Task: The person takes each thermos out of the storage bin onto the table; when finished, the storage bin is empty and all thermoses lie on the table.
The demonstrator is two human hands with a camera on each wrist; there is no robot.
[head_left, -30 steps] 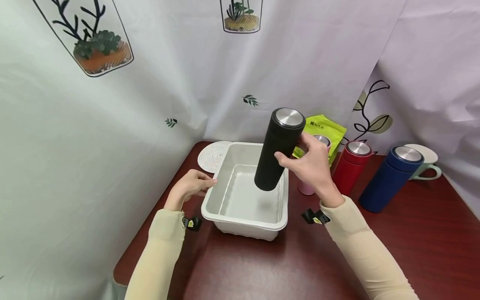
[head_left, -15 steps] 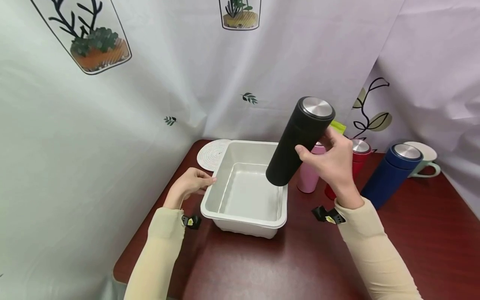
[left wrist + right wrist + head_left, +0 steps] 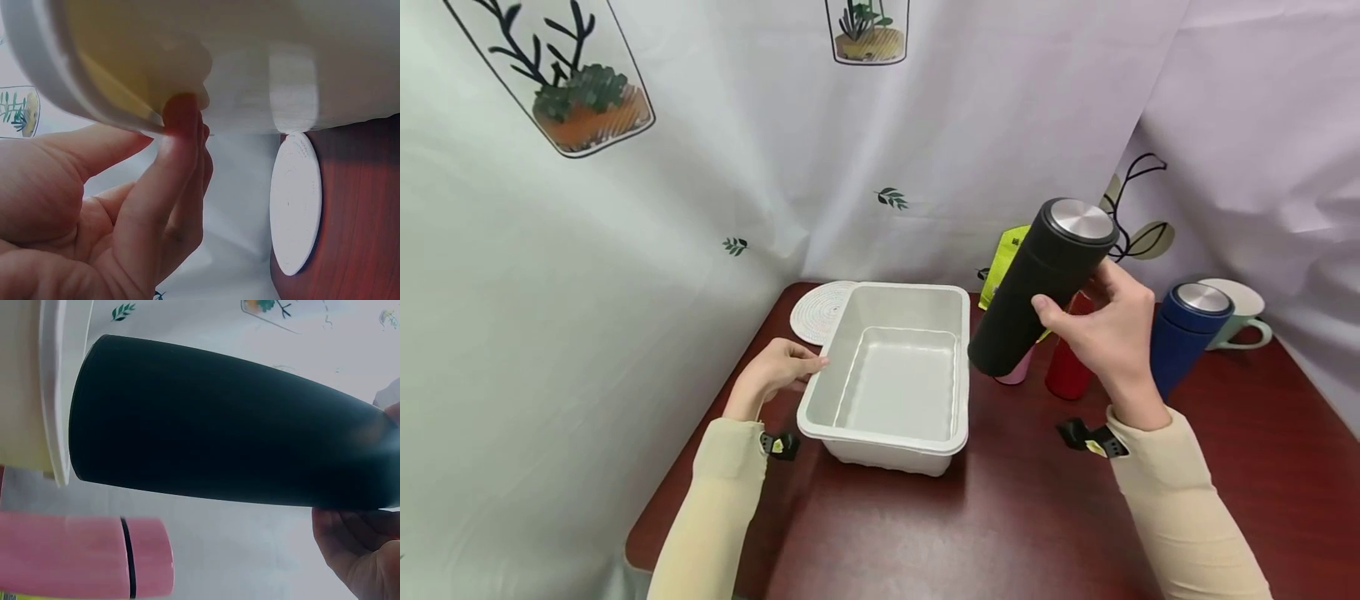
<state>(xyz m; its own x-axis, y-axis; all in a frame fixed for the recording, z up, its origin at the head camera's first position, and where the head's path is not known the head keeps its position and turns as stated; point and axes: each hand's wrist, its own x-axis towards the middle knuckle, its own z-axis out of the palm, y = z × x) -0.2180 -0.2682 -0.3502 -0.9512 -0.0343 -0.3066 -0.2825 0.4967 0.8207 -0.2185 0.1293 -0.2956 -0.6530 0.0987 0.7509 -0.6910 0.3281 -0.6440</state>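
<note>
My right hand (image 3: 1108,333) grips a black thermos bottle (image 3: 1041,287) with a silver lid near its top. The bottle is tilted in the air, its base just right of a white plastic basin's (image 3: 887,444) right rim. With thumb and fingers, my left hand (image 3: 778,371) pinches the basin's left rim; in the left wrist view the fingers (image 3: 165,181) lie under and against the rim. Inside, the basin holds nothing visible. Behind the black bottle stand a pink bottle (image 3: 81,555), mostly hidden in the head view, and a red bottle (image 3: 1067,367), partly covered.
To the right are a blue thermos (image 3: 1183,333) and a pale green mug (image 3: 1243,321). A yellow-green packet (image 3: 1003,258) stands at the back by the curtain. A round white woven mat (image 3: 815,312) lies behind the basin's left side. All are on a dark red table (image 3: 880,533).
The black bottle has moved right in my right hand, from above the basin's inside to beyond its right rim. My left hand has kept its hold on the left rim.
</note>
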